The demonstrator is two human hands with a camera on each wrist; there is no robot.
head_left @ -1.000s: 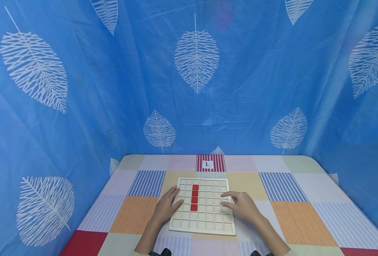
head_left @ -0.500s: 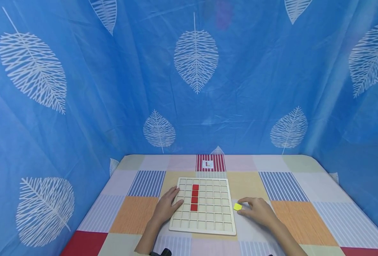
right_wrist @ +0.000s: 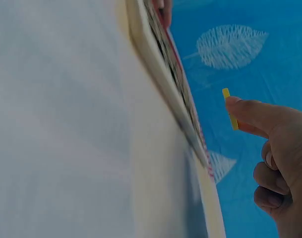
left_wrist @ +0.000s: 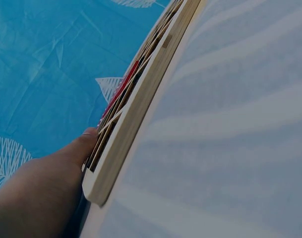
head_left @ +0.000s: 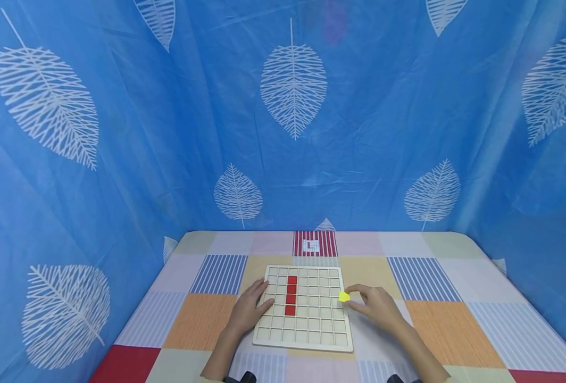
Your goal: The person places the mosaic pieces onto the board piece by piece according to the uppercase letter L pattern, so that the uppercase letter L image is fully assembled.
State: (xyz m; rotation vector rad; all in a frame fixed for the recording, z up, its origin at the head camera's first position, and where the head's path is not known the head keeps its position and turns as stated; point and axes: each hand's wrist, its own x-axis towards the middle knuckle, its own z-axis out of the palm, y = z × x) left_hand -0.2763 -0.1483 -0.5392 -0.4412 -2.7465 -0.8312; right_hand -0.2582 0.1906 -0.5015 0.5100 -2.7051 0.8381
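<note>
A pale wooden grid board (head_left: 303, 336) lies on the table, with a column of several red square tiles (head_left: 290, 299) set in its cells. My left hand (head_left: 246, 309) rests on the board's left edge, fingers extended and thumb lying over the rim; the left wrist view shows this hand (left_wrist: 51, 178) against the board's side. A thin yellow square tile (head_left: 344, 297) is pinched between thumb and fingertips of my right hand (head_left: 377, 307), over the board's right edge. In the right wrist view the tile (right_wrist: 233, 118) is seen edge-on, held up off the board, and the other fingers are curled in.
A small white card (head_left: 310, 246) with a printed grid and coloured marks lies beyond the board on a red-striped patch. The patchwork tablecloth (head_left: 450, 324) covers the table. Blue curtains (head_left: 369, 159) with white leaf prints surround its back and sides.
My right hand moved from the board's right side outward off it, came to hold a yellow tile, then moved back left and slightly up to the board's edge. The left hand stayed put.
</note>
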